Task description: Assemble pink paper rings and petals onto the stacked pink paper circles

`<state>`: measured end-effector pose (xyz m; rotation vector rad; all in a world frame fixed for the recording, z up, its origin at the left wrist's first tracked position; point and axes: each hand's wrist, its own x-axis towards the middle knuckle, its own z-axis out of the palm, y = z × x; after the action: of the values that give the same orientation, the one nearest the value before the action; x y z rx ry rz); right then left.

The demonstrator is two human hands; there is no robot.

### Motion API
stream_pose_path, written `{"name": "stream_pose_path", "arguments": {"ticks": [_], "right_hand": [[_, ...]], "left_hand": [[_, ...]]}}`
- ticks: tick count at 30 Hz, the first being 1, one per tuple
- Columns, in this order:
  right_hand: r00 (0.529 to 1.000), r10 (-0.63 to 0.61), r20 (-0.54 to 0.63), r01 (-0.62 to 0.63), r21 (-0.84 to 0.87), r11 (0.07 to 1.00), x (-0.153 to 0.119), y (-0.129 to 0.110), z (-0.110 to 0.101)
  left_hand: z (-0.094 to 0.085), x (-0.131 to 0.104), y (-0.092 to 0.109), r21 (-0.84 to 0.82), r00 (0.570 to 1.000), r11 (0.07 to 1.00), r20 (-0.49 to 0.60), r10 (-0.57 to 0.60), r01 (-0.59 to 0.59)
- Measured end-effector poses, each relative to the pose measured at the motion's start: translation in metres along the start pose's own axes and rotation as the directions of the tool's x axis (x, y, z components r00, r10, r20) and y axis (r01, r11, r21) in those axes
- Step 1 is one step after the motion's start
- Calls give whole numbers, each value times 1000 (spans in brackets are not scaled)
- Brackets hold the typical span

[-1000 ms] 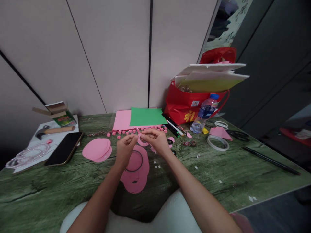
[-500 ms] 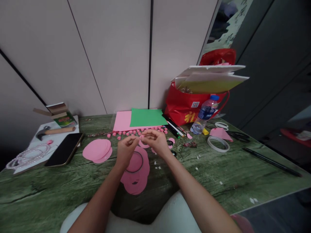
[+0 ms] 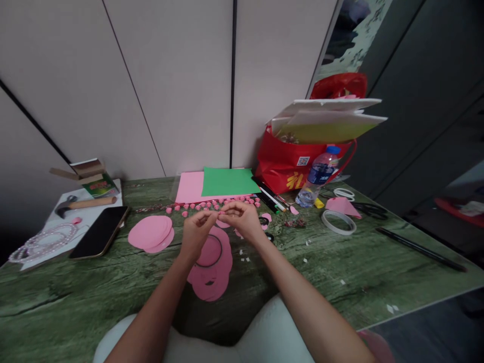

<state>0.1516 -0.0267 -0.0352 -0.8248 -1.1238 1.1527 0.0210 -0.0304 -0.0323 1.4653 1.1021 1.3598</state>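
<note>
Pinching a tiny pink piece (image 3: 220, 214) between the fingers of the left hand (image 3: 195, 233) and right hand (image 3: 245, 221), above the desk (image 3: 287, 275). Curled inward on both sides, with thumbs close against forefingers, leaving hardly any gap. Cannot tell the shape of the piece, too small to make out. Poised just beyond pink paper (image 3: 212, 290) with a dark ring (image 3: 221, 250) lying on it, near a row of pink buds (image 3: 192, 205) in front of a green sheet (image 3: 230, 181). Flanked by pink discs (image 3: 149, 231) on the left and a tape roll (image 3: 338, 231) on the right.
</note>
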Motion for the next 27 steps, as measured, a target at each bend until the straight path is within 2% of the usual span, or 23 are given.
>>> {"name": "stream_pose_path", "arguments": {"ticks": [10, 16, 23, 27], "right_hand": [[1000, -2, 10, 2, -48, 999, 2, 4, -1], [1000, -20, 5, 20, -115, 993, 2, 8, -2], [989, -134, 57, 143, -199, 970, 4, 14, -6], [987, -142, 79, 158, -258, 953, 4, 13, -7]], "left_hand": [[0, -2, 6, 8, 1000, 1000, -1, -11, 11], [1, -2, 4, -92, 997, 993, 35, -67, 70], [0, -2, 1, -189, 990, 973, 74, -121, 133], [0, -1, -1, -224, 986, 960, 70, -154, 166]]}}
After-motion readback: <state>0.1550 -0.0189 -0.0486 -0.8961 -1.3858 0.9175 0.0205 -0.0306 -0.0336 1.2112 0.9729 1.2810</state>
